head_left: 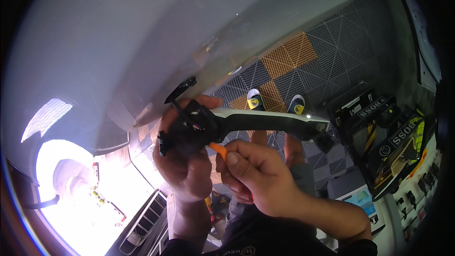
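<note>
Above both hands, a pale car body panel [189, 33] curves away; between them, reaching out past the right hand, lies a long black part [265, 123]. Work looks partway: the part appears off the panel, its white strip [232, 113] still on it. The left hand [182, 168] curls around the part's bulky end; the right hand [258, 173] is closed, pinching an orange tool [219, 150] whose tip meets that end.

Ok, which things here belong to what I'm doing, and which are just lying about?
Likely in use:
handle-shaped part, in your left hand
orange tool, in your right hand

Likely just lying about:
black tray of mixed items
ladder-like frame
</note>
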Demonstrator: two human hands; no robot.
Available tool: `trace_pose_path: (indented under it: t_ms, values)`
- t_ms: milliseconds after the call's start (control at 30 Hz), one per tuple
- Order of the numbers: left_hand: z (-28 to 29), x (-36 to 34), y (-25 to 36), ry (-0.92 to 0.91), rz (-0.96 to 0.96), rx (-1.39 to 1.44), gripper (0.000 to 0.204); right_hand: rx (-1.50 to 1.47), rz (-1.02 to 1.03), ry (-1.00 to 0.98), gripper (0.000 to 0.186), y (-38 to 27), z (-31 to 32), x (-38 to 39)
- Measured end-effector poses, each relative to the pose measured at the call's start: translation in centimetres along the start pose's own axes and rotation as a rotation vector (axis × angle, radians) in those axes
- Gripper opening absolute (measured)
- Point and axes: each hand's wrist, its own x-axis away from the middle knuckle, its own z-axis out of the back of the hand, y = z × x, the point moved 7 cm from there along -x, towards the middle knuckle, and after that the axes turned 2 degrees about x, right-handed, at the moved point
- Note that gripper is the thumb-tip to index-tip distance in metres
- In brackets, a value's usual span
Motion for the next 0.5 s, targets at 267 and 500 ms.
trace_pose_path:
  t_ms: [267, 500]
  values:
    - [-0.11, -0.47, -0.2, -0.013, -0.01, 0.016, 0.07, 0.234, -0.026, 0.035, 0.023, -0.64, 0.08, -0.31]
    - [-0.07, -0.73, 0.04, -0.006, 0.051, -0.053, 0.062, 0.089, -0.115, 0.017, 0.023, -0.27, -0.38, -0.8]
